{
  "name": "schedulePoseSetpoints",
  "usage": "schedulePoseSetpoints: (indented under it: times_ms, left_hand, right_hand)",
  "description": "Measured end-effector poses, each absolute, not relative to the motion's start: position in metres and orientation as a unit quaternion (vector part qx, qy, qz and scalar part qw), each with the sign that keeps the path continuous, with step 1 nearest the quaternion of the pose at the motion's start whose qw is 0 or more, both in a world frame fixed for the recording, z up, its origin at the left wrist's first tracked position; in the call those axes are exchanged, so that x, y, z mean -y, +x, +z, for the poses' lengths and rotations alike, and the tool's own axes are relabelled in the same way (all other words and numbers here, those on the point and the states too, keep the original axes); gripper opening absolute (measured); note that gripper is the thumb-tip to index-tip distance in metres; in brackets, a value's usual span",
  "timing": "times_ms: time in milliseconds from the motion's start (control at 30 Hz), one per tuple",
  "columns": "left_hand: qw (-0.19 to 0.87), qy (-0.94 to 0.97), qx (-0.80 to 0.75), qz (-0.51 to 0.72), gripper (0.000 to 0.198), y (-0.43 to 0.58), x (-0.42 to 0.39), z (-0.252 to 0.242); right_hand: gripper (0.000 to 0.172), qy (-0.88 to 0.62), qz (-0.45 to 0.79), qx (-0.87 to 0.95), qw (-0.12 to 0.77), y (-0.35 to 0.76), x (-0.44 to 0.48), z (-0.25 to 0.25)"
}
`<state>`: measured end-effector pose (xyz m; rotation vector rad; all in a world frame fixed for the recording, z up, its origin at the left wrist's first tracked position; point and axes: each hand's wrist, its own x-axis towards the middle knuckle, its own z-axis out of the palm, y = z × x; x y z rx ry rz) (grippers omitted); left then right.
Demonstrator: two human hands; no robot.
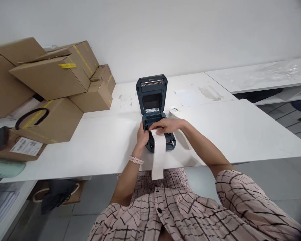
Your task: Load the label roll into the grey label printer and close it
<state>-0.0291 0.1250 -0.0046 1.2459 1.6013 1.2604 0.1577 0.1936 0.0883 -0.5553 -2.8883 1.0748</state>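
A dark label printer (153, 91) stands on the white table with its lid raised, and its inside faces me. From it a white label strip (159, 157) hangs down over the table's front edge. My left hand (142, 136) is closed around the printer's left side. Over the printer's open bay, my right hand (168, 125) is closed on the upper end of the label strip; its fingertips are partly hidden. Just behind my right hand lies a white label roll (174, 110), with a loose white strip trailing down to the right of the printer.
Several cardboard boxes (52, 72) are piled on the left, with a black curved band (32, 115) on one. A white table (215, 130) runs right to a shelf unit (271, 75) with clear plastic on top. A dark bag (57, 194) sits below, at left.
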Motion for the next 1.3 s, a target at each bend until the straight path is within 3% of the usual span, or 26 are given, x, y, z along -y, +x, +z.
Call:
schedulePoseSetpoints:
  times_ms: [133,267,367,500,633,833,1000,1067,1200,1300]
  left_hand:
    - [0.385,0.480,-0.618,0.490,0.077,-0.030,-0.122,-0.005]
    - [0.390,0.466,-0.642,0.467,0.081,-0.030,-0.120,-0.006]
    - [0.389,0.465,-0.649,0.460,0.083,-0.029,-0.119,-0.005]
    - [0.385,0.459,-0.647,0.472,0.083,-0.030,-0.120,-0.008]
    - [0.386,0.454,-0.647,0.474,0.085,-0.032,-0.122,-0.014]
    - [0.389,0.455,-0.642,0.479,0.083,-0.032,-0.120,-0.012]
    - [0.391,0.454,-0.653,0.463,0.083,-0.031,-0.118,-0.005]
    - [0.389,0.457,-0.656,0.457,0.083,-0.031,-0.118,-0.004]
    - [0.382,0.459,-0.656,0.462,0.083,-0.031,-0.119,-0.004]
    - [0.386,0.454,-0.651,0.469,0.083,-0.030,-0.120,-0.006]
  right_hand:
    - [0.047,-0.087,0.506,0.837,0.188,0.232,-0.179,0.103]
    - [0.046,-0.178,0.514,0.724,0.425,0.321,-0.156,0.074]
    - [0.046,-0.313,0.505,0.647,0.479,0.361,-0.155,0.036]
    - [0.055,-0.374,0.538,0.563,0.504,0.353,-0.178,-0.014]
    - [0.064,-0.397,0.572,0.529,0.484,0.320,-0.204,-0.045]
    - [0.077,-0.402,0.582,0.550,0.444,0.316,-0.208,-0.054]
    - [0.058,-0.417,0.573,0.545,0.449,0.325,-0.223,-0.038]
    - [0.058,-0.408,0.549,0.571,0.454,0.321,-0.241,-0.023]
    - [0.083,-0.384,0.547,0.674,0.313,0.295,-0.282,0.006]
    - [0.090,-0.407,0.530,0.704,0.238,0.272,-0.300,0.016]
